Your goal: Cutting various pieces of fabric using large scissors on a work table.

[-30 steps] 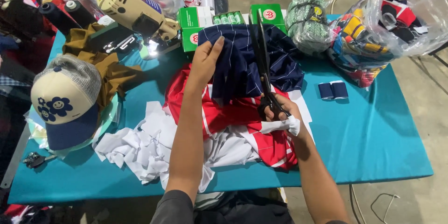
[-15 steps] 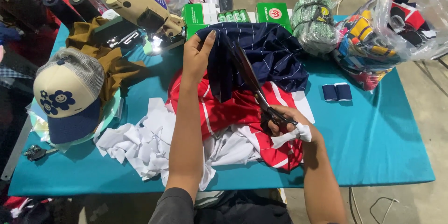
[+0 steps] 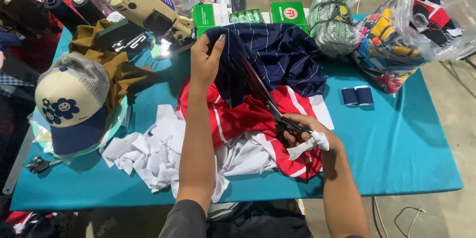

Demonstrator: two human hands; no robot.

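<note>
My left hand [image 3: 206, 58] pinches the near left edge of a navy pinstriped cloth [image 3: 282, 54] and lifts it off the table. My right hand [image 3: 303, 131] grips the dark handles of long black scissors [image 3: 258, 88], whose blades point up and left into the navy cloth beside my left hand. A white rag is wrapped at the handle under my right hand. Beneath lies a red cloth with white stripes [image 3: 238, 116], and white cloth scraps [image 3: 153, 151] spread toward the table's front edge.
The table has a teal cover [image 3: 396, 144]. A cream and navy cap [image 3: 69, 104] sits at left by brown cloth [image 3: 116, 67]. A cream cutting machine [image 3: 144, 7], green boxes [image 3: 287, 12], a green bundle [image 3: 329, 20], a plastic bag of fabrics [image 3: 416, 25] and two navy cuffs [image 3: 357, 96] stand around.
The scissors have swung from pointing straight away to pointing up and left, toward my left hand. My left hand has shifted slightly left with the navy edge; my right hand moved a little right.
</note>
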